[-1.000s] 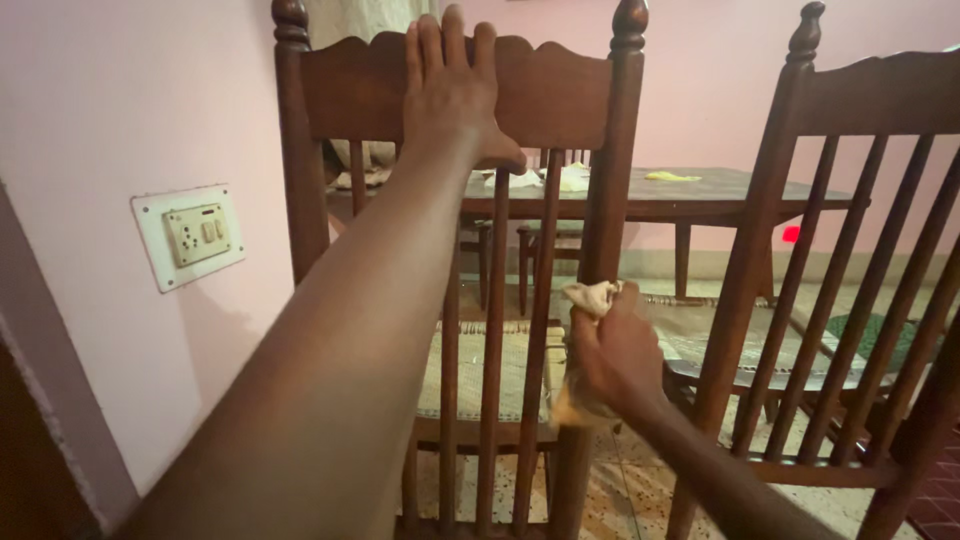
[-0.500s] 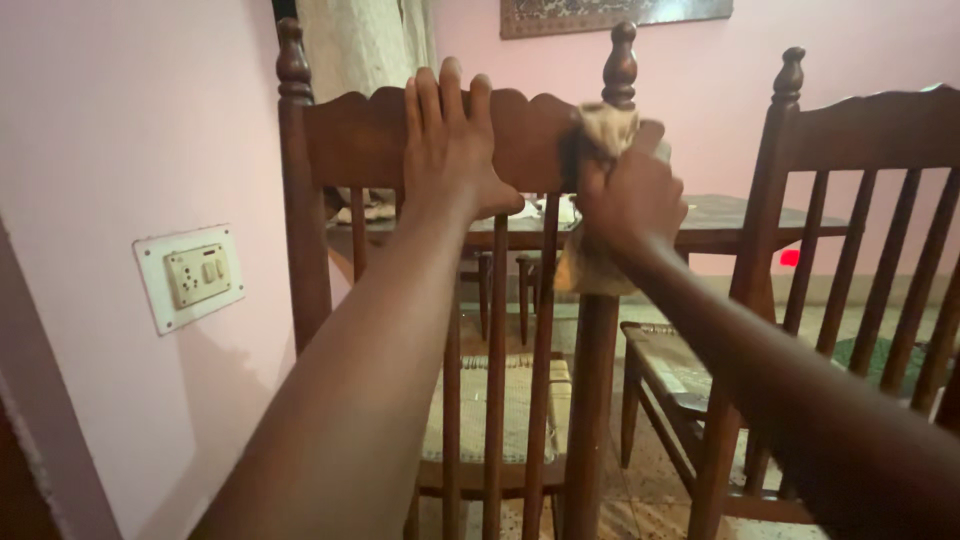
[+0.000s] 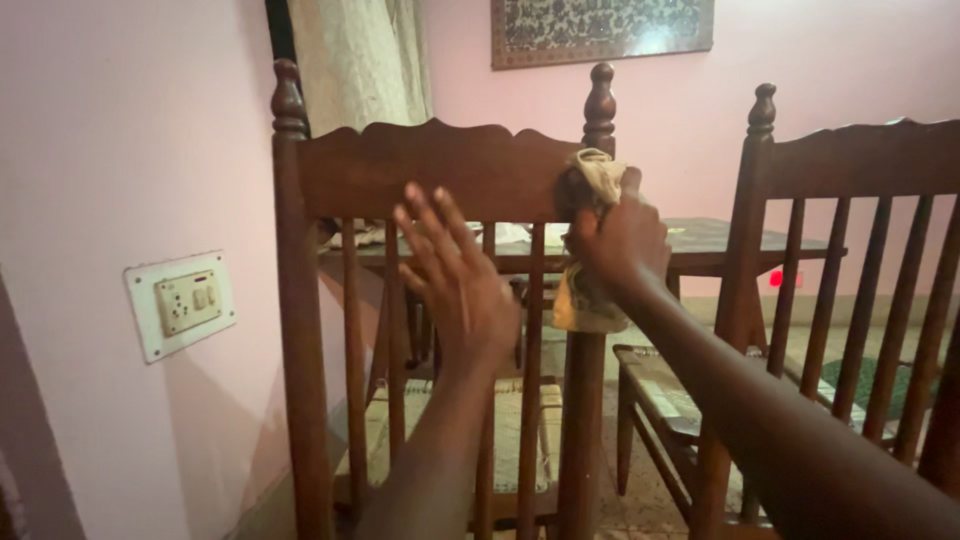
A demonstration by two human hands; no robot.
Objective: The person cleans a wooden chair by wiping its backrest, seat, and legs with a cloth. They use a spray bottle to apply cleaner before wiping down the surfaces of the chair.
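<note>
A dark wooden chair [image 3: 440, 170] with a carved top rail and thin spindles stands right in front of me. My right hand [image 3: 625, 240] grips a crumpled beige cloth [image 3: 590, 290] and presses it against the chair's right post, just below the round finial. My left hand [image 3: 455, 280] hovers in front of the spindles below the top rail, fingers spread, holding nothing.
A second matching chair [image 3: 850, 160] stands close on the right. Behind the chairs is a dark dining table [image 3: 720, 245] with papers on it. A pink wall with a switch plate [image 3: 182, 303] is on the left. A curtain [image 3: 360, 65] and a framed picture [image 3: 600, 30] hang behind.
My left hand has come off the chair's top rail and dropped below it. My right hand rose with the cloth from the lower post to near its top.
</note>
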